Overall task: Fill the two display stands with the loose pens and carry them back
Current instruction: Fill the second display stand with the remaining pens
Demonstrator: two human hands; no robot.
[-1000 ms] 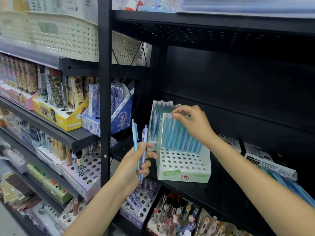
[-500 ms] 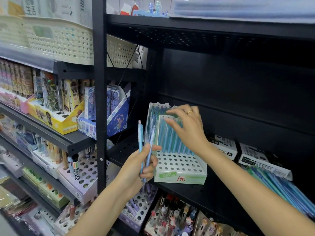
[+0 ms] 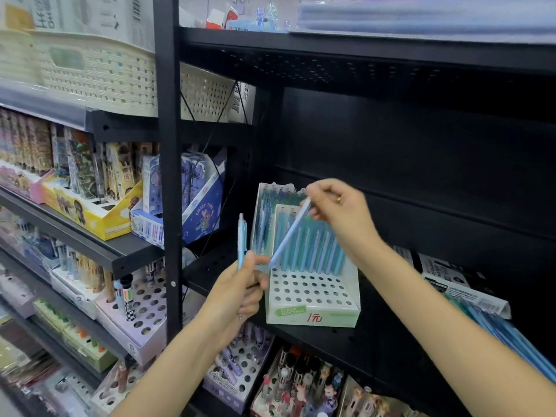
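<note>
Two white perforated display stands sit on the black shelf. The front stand (image 3: pixel 313 299) has a back row of blue pens and many bare holes. The rear stand (image 3: pixel 264 206) is behind it, full of blue pens. My left hand (image 3: pixel 240 293) grips one upright light-blue pen (image 3: pixel 241 239) just left of the front stand. My right hand (image 3: pixel 340 212) pinches the top of a second light-blue pen (image 3: pixel 290 233), which slants down to the left over the front stand's pens.
Loose blue pens (image 3: pixel 511 338) lie on the shelf at the right, behind white packets (image 3: pixel 457 284). A black upright post (image 3: pixel 168 176) stands left of the stands. Other pen displays (image 3: pixel 144 308) fill the lower and left shelves. Cream baskets (image 3: pixel 99 76) sit above.
My left hand held two pens; now it holds one. My right hand left the stand's pen tops and has taken the second pen, lifting it slantwise over the front stand.
</note>
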